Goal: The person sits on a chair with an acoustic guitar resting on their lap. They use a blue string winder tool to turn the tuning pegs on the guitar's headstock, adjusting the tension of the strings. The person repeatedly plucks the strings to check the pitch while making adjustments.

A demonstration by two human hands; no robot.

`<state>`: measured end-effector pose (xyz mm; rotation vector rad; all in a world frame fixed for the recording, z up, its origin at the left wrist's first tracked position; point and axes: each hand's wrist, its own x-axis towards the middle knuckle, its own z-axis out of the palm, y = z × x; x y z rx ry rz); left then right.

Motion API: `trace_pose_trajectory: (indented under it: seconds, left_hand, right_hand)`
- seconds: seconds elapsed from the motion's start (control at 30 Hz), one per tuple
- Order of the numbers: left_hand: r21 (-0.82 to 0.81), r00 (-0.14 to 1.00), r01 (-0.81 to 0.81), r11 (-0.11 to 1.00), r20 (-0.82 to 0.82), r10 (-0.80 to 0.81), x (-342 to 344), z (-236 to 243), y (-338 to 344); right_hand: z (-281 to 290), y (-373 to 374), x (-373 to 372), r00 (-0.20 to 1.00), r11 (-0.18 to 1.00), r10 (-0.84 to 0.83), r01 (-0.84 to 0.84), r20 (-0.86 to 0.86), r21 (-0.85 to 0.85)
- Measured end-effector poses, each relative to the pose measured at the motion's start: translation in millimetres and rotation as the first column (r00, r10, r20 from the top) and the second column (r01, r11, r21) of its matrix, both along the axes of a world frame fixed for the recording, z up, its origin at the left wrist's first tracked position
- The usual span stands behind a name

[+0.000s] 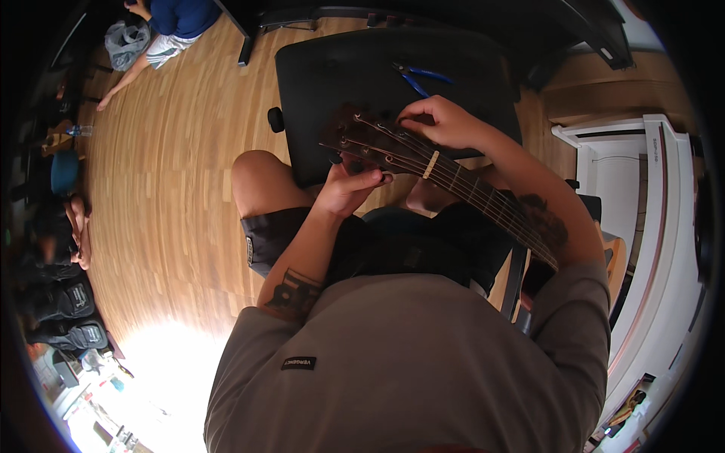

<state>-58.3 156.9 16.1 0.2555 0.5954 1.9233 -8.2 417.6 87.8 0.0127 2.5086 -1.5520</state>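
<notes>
A dark guitar headstock [366,140] is angled across the middle of the view, its strung neck [483,204] running down to the right beside my tattooed right forearm. Below the headstock, my left hand [347,189] is closed on a tuning peg, its thumb pointing right. At the upper side, my right hand [445,121] has its fingers bent around another tuning peg, partly hidden. Just beyond it, blue-handled pliers [430,74] lie open on a black padded surface [317,75]. My bare knee [257,177] shows left of the headstock.
A seated person [177,23] is at the top left by a plastic bag [124,45], another [57,234] at the far left above black bags [72,302]. A white piano-like cabinet [657,189] runs along the right. A dark desk [566,30] stands at the back.
</notes>
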Motion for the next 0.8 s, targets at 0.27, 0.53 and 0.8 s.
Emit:
trace_pose_trajectory:
  seconds: [0.27,0.53,0.8]
  left_hand:
    - [0.002,1.0,-0.008,1.0,-0.002,0.008,-0.1,1.5,1.9]
    - [-0.004,1.0,-0.015,1.0,-0.007,0.015,-0.4,5.0,2.5]
    - [-0.004,0.999,-0.022,1.0,-0.028,0.022,1.0,1.9,1.6]
  right_hand:
    - [29.8,-15.3,-12.3,0.889,0.961,-0.266,0.214,0.371,0.178]
    - [47.8,-16.6,-21.2,0.888,0.98,-0.123,0.038,0.444,0.197]
    - [26.1,-1.5,-11.5,0.902,0.995,-0.022,0.063,0.431,-0.081]
